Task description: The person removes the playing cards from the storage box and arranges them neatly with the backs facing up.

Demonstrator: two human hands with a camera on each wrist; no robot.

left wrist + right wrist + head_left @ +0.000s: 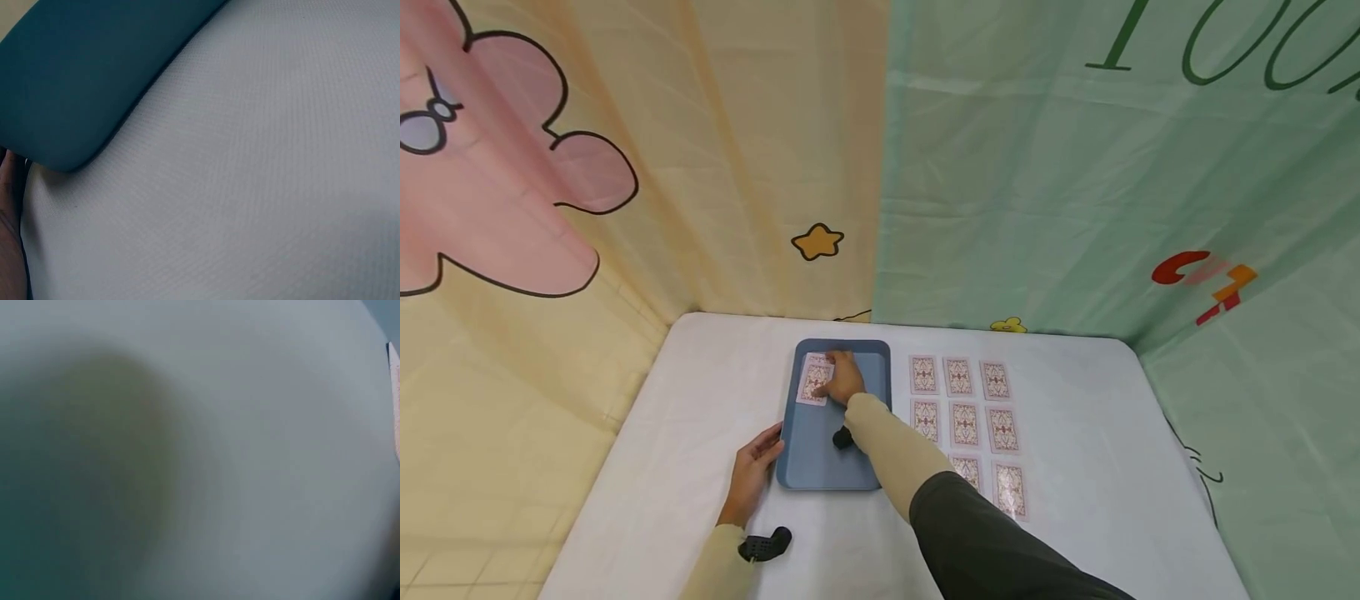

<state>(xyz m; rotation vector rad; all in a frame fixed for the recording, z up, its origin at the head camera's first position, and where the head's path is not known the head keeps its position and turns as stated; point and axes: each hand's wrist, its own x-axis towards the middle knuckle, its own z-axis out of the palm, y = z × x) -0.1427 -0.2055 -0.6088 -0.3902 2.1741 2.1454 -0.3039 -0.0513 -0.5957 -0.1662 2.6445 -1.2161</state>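
Observation:
A blue-grey tray (820, 467) lies on the white table. Inside it, near the far left corner, is a playing card (812, 382) with a red patterned back. My right hand (847, 379) reaches over the tray and pinches this card along its right side, finger near the far end and thumb lower down. The right wrist view is mostly blurred, with only a card edge (395, 400) at its right border. My left hand (751, 475) rests at the tray's left side, its fairly straight fingers touching the rim. In the left wrist view the tray's corner (75, 125) partly hides those fingers.
To the right of the tray, several face-down playing cards (964, 425) lie in rows on the white table (1090, 467). My right forearm (898, 458) covers part of the nearest row. Printed curtains (1000, 208) hang behind the table and along its sides.

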